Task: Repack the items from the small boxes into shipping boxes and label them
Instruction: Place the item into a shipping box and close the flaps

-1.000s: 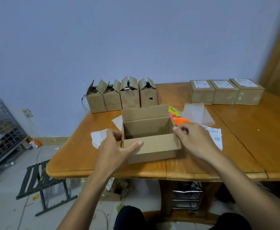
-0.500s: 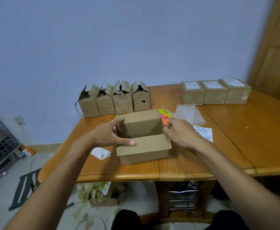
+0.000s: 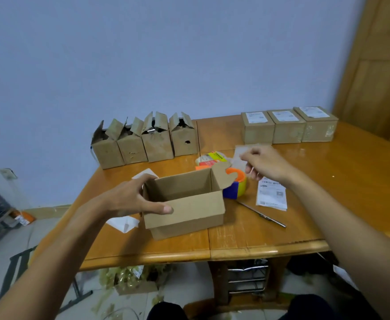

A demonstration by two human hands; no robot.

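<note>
The open shipping box point(image 3: 189, 213) sits at the near middle of the worktop point(image 3: 281, 232), flaps up and nothing visible inside. Your left hand point(image 3: 131, 197) is still on its 9 o'clock wall: that grip is closed round the edge, fingers over the rim and thumb pressed flat along the front flap. What has changed is your right hand point(image 3: 263, 162). Half a second ago it was on the box's 3 o'clock wall; now it has let go and moved out to about 1 o'clock, above a sheet of clear plastic point(image 3: 241, 155). Its fingers are loosely curled, and I cannot tell whether that grip has hold of the plastic or of nothing. With it gone, the side flap stands free and the tape dispenser point(image 3: 235, 185) just beside the box at 2 o'clock is uncovered. I judge the box is shaped and ready, so filling comes next. The four small boxes point(image 3: 143, 142) wait with tops open at 11 o'clock, well apart from the box. A label sheet point(image 3: 271, 192) and a thin metal rod point(image 3: 261, 213) lie at 3 o'clock, and three sealed, labelled boxes point(image 3: 288, 125) line the far edge at 1 o'clock. Loose white paper point(image 3: 122, 224) lies under your left wrist.
</note>
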